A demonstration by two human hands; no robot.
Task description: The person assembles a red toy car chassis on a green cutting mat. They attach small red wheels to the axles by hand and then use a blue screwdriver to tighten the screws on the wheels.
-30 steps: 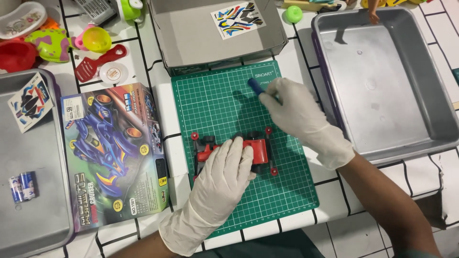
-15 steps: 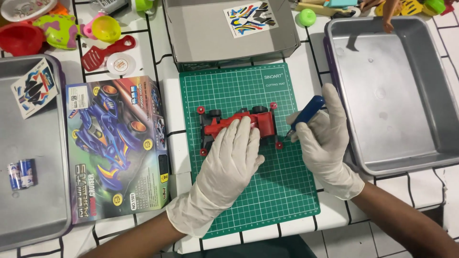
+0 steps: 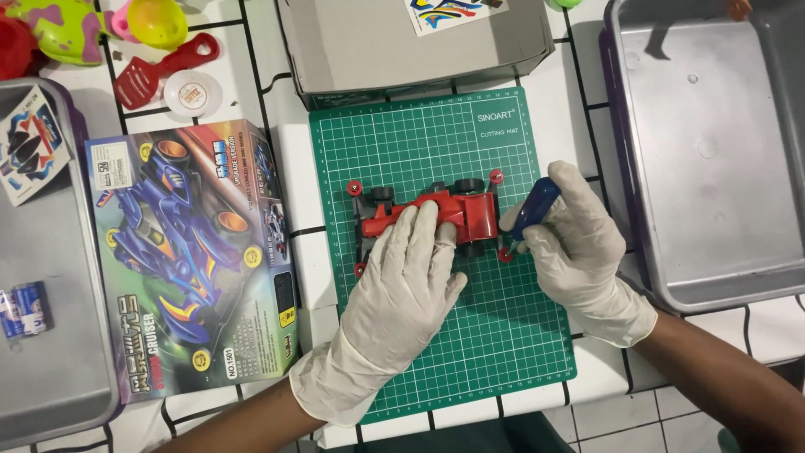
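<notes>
A red toy race car (image 3: pixel 457 211) with black wheels and small red rollers lies on a green cutting mat (image 3: pixel 436 143). My left hand (image 3: pixel 401 285), in a white glove, rests flat on the car's left part and presses it down. My right hand (image 3: pixel 579 243), also gloved, grips a blue-handled screwdriver (image 3: pixel 533 207). Its tip points down at the car's right end, near a red roller (image 3: pixel 506 254).
A colourful model-car box (image 3: pixel 189 252) lies left of the mat. A grey cardboard box (image 3: pixel 402 42) sits behind the mat. Metal trays stand at the far right (image 3: pixel 713 168) and far left (image 3: pixel 42 335). Plastic toys (image 3: pixel 159 63) are at the back left.
My right hand brought the screwdriver from the back of the mat down to the car's right end. My left hand stayed on the car.
</notes>
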